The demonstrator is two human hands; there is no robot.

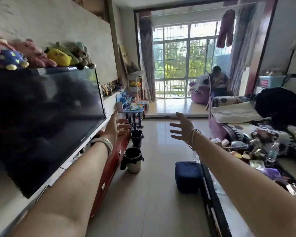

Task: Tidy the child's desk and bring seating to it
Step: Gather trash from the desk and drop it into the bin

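A small blue child's desk (138, 111) stands far ahead against the left wall, near the balcony step. Its top is cluttered with toys and papers (135, 105), and it has a blue back shelf. Both my arms stretch forward at chest height. My left hand (115, 127) is open with its palm turned inward, just below and in front of the desk in the picture. My right hand (181, 128) is open with its fingers spread, over the bare floor. Neither hand holds anything. No chair for the desk is visible.
A big television (46, 117) on a red cabinet (109, 166) lines the left wall, with plush toys (58, 56) on top. Two waste bins (133, 159) stand on the tiled floor. A blue pouf (186, 176), a cluttered glass table (249, 151) and a sofa (236, 113) sit right. A person (218, 77) sits on the balcony.
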